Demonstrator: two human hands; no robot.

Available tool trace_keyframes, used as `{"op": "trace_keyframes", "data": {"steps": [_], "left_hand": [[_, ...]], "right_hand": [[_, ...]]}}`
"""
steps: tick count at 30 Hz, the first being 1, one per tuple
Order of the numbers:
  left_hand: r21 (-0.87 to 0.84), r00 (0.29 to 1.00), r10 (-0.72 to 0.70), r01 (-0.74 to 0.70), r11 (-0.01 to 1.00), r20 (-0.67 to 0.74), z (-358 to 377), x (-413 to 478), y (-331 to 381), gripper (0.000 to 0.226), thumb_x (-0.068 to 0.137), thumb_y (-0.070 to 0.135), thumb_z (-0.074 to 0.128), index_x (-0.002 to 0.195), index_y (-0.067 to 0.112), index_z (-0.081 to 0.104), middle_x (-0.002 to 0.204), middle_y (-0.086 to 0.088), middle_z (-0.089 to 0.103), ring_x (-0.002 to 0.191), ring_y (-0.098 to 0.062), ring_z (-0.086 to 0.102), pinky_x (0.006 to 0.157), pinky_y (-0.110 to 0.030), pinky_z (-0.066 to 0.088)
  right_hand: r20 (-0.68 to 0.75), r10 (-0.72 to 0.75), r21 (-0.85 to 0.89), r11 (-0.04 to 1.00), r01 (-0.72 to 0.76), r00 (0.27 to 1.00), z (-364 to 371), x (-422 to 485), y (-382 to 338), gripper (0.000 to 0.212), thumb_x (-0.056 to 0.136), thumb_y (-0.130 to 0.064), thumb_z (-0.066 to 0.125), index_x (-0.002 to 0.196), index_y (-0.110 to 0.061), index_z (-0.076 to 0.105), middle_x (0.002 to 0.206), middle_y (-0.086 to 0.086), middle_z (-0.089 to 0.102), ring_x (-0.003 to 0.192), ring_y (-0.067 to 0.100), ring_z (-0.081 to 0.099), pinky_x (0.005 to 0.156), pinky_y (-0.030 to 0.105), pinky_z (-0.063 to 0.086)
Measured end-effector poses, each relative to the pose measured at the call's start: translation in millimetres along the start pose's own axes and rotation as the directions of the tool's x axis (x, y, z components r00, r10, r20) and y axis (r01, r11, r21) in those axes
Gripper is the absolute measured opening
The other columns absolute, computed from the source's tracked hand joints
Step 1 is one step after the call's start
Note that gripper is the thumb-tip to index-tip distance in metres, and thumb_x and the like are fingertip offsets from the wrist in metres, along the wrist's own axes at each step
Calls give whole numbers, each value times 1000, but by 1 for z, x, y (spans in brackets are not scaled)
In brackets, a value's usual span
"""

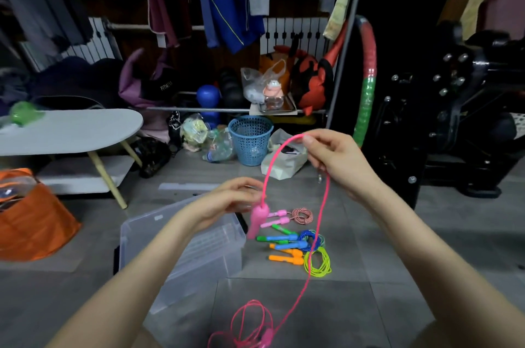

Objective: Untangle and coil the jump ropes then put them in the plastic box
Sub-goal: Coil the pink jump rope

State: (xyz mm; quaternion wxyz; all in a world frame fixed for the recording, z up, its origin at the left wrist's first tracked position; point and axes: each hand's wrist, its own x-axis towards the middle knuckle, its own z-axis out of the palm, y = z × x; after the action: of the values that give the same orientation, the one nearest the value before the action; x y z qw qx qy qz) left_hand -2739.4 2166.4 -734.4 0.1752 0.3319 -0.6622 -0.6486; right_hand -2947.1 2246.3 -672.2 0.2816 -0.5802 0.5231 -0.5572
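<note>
Pink jump rope [319,219] looks thin, limp and light. Right hand [338,160] fingers pinch its cord high up; left hand [235,197] fingers pinch it just above the dangling handle [257,221]. The rest trails tangled on the floor beside the plastic box [181,248]. Gather it by the cord.

Held jump rope [320,222]: hot pink cord, paler pink handle [257,221], both solid.
Speckled rope [302,215]: red-white twist pattern, pink handles.
Blue rope [308,238]: blue cord, blue handles with green ends.
Neon rope [317,262]: yellow-green cord, orange handles.
Plastic box [181,248]: clear, colourless.
Basket [250,140]: light blue, lattice pattern.
Hoop [368,77]: red and green bands.
Bag [34,222]: orange.
Table [71,131]: pale grey-white top.
Floor [397,248]: grey tiles.
</note>
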Motion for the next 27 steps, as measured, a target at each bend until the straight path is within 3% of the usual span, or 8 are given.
{"op": "trace_keyframes", "data": {"steps": [4,8,10,12,17,21,24,27], "left_hand": [[-145,988,142,-132,981,61,11,6,11,40,73,27,65,111,14,60,117,-5,66,117,-24,57,103,-38,38],[-261,967,252,-252,932,-35,19,7,25,17,83,23,53,87,8,60,67,-4,61,70,-24,64,87,-42,49],[-255,953,285,-303,918,-106,19,6,29,15,86,23,56,83,8,58,53,3,44,47,-12,46,65,-33,47],[-231,937,309,-340,912,-162,17,6,32,19,87,24,50,83,7,58,50,7,35,40,-6,30,51,-21,35],[-474,911,343,-412,778,-229,-1,3,51,26,85,26,43,78,15,65,53,5,35,41,-2,28,36,-11,22],[-385,892,341,-438,812,-296,-29,-6,61,31,87,33,39,101,14,60,60,3,49,49,-6,41,38,-13,15],[-299,908,274,-370,880,-317,-34,-4,52,31,97,25,33,117,17,55,66,1,56,52,-8,44,40,-15,19],[-199,904,206,-295,935,-375,-30,1,43,30,100,21,30,122,22,52,68,-2,57,53,-8,42,43,-16,18]], "right_hand": [[189,-53,-205,974,92,981,17,19,-14,14,91,-16,58,91,-9,70,64,19,53,53,5,42,49,13,35],[174,-46,-277,956,94,984,15,26,-9,13,88,-18,63,88,-9,72,58,5,51,53,3,40,52,16,33],[105,-15,-228,973,39,994,6,27,3,7,82,-15,69,83,-8,70,54,-2,46,46,0,37,48,11,30],[108,44,-220,975,-19,993,-2,22,22,5,79,-11,72,79,-9,67,54,-3,48,45,-3,39,48,9,30],[115,232,-258,946,-197,966,-8,-10,104,18,85,-9,64,70,-16,58,60,-4,57,50,-4,48,56,14,39],[-16,410,-83,909,-409,912,-15,-45,154,16,87,-5,61,71,-7,60,60,-1,66,59,8,60,61,18,49],[-124,362,-37,929,-369,924,-10,-42,137,11,89,-6,59,79,-6,63,51,-1,63,50,8,57,53,20,48],[-237,122,-184,968,-168,964,1,-15,86,8,91,-11,56,88,-10,63,48,-4,49,41,2,44,48,16,36]]}}
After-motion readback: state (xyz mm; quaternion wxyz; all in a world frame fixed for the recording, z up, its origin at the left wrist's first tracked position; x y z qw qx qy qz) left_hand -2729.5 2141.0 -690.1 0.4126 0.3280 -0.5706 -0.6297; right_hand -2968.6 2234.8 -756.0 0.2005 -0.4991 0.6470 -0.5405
